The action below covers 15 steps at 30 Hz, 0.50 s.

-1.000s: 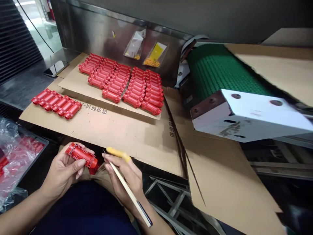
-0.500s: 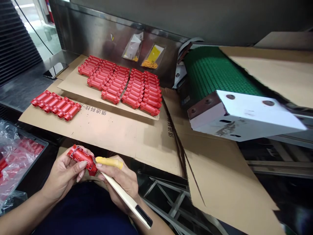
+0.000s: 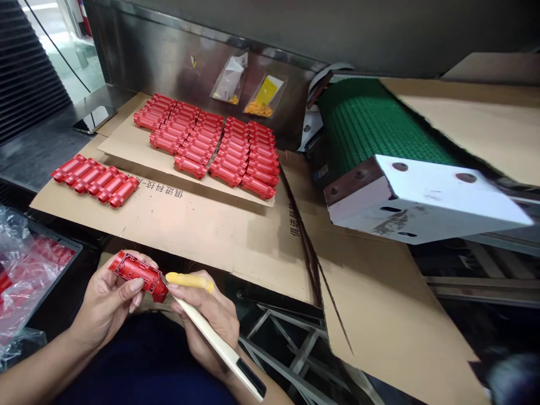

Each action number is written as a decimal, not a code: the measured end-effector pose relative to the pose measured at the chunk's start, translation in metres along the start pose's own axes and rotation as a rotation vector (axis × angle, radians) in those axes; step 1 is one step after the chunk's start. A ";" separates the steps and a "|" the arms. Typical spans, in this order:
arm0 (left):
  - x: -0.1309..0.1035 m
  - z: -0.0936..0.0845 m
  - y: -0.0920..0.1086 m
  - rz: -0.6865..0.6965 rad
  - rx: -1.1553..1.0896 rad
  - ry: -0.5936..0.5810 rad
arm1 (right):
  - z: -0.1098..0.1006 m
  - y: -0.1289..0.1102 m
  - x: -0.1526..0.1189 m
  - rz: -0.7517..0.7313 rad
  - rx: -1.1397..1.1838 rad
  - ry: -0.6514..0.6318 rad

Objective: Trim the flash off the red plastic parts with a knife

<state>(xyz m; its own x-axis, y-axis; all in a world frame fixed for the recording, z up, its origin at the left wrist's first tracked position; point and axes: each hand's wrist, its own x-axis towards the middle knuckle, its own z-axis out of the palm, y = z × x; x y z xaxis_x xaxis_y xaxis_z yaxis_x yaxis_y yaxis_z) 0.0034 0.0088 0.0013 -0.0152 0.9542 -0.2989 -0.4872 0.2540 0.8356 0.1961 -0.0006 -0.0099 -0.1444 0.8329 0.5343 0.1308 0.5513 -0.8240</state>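
Observation:
In my left hand (image 3: 112, 298) is a hollow red plastic housing half (image 3: 137, 271), pinched between thumb and fingers, its open side with dark outlined edges turned up. My right hand (image 3: 206, 315) is closed around a slim knife (image 3: 219, 343) with a long cream handle and a black end. A yellow finger cot (image 3: 189, 281) covers my right index finger. The thin metal tip meets the right end of the red housing half, close to the finger cot; its exact contact is partly hidden by my fingers. Both hands are above my lap, in front of the bench edge.
Rows of red housings (image 3: 198, 147) lie on a cardboard sheet (image 3: 126, 153), and a smaller group (image 3: 95, 181) lies at left. Bags with yellow pieces (image 3: 264, 97) hang behind. A green conveyor belt (image 3: 379, 126) stands at right, a plastic-lined bin (image 3: 78, 250) at lower left, a phone (image 3: 95, 120) farther back.
My left hand and the red housing half have shifted slightly left and the part has turned a little. The knife's black end has moved slightly right and down.

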 end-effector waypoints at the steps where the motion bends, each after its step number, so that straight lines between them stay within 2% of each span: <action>1: 0.000 0.000 0.000 0.003 -0.003 0.002 | -0.001 0.000 -0.001 0.016 0.000 0.001; 5: -0.001 0.000 0.000 -0.014 0.028 0.000 | -0.006 0.004 0.001 0.103 0.044 -0.066; 7: 0.000 0.001 0.001 -0.022 0.051 0.002 | -0.011 0.008 0.005 0.020 0.017 -0.145; 10: 0.002 0.002 0.001 -0.008 0.058 0.031 | -0.018 0.011 0.012 -0.179 -0.173 -0.289; 12: 0.004 0.002 0.001 -0.005 0.063 0.034 | -0.020 0.012 0.014 -0.234 -0.243 -0.348; 15: 0.005 -0.001 0.001 -0.017 0.092 0.010 | -0.019 0.013 0.012 -0.159 -0.120 -0.279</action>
<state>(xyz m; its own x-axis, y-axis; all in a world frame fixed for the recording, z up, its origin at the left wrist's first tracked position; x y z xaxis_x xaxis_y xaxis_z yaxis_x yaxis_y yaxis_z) 0.0025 0.0135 0.0002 -0.0166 0.9480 -0.3179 -0.4052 0.2843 0.8689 0.2143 0.0172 -0.0106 -0.4329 0.6996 0.5685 0.1974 0.6889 -0.6975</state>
